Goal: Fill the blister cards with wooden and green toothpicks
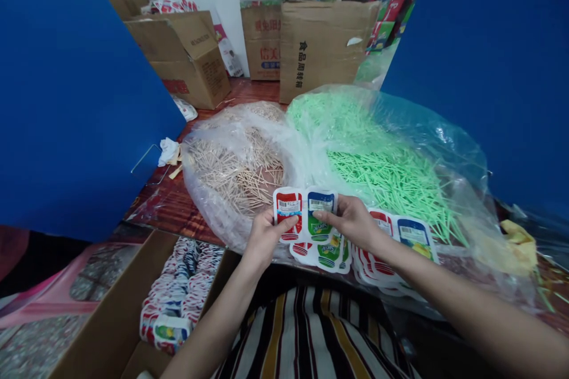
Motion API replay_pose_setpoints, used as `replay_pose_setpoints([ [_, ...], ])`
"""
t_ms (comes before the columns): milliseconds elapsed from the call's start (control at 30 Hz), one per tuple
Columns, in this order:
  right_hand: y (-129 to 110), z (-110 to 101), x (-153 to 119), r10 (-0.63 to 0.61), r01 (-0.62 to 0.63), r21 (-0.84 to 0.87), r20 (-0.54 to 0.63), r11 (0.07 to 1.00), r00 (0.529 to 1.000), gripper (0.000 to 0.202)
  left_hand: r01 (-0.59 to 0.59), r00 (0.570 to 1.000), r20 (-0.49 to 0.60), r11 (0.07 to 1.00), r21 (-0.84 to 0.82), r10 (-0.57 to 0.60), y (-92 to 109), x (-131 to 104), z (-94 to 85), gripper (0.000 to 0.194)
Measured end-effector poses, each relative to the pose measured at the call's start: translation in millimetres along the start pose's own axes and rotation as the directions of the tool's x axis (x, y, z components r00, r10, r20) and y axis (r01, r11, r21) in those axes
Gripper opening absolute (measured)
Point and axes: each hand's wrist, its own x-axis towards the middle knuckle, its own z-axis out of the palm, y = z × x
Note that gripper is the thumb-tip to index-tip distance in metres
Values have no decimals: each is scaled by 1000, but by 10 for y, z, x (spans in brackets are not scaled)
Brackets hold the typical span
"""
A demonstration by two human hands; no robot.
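Note:
Both hands hold one flat printed twin pack (316, 231), with a red half on the left and a blue and green half marked Sprite on the right. My left hand (263, 235) grips its left edge, thumb across the red half. On the right edge my right hand (358, 224) pinches it, with the thumb over the blue and green half. Under the held pack lie more twin packs (329, 257), overlapping at the table edge. A stack of the same packs (415, 234) sits beneath my right forearm, partly hidden by it.
Clear plastic bags hold brownish sticks (217, 166) and green sticks (382, 172). An open cardboard box (106, 302) at lower left contains rows of packs (171, 290). More cartons (324, 47) stand at the back. Blue panels (66, 71) rise on both sides.

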Motion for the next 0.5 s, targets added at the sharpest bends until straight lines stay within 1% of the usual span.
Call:
replay_pose_setpoints([
  [100,-10,18,-32,-38,37,-21,-57,999,998,30,-49,999,-21,999,-9,49,4,1,30,27],
  [167,-20,24,-61,-72,73,9,-91,997,993,30,-70,997,-34,997,-17,69,6,5,67,27],
  [267,-28,0,-121,-97,105,78,-91,991,991,31,-54,998,-45,998,-16,53,4,1,118,29],
  [367,-45,-52,-224,-85,94,183,-54,979,995,43,-29,1000,-9,1000,9,29,-17,-18,159,29],
  [400,-51,-70,-271,-78,89,212,-59,973,995,49,-22,1000,15,1000,21,21,-32,-26,175,28],
  [500,-49,-103,-436,-74,105,207,-157,973,985,59,1,995,99,998,64,-7,-101,-47,233,28],
])
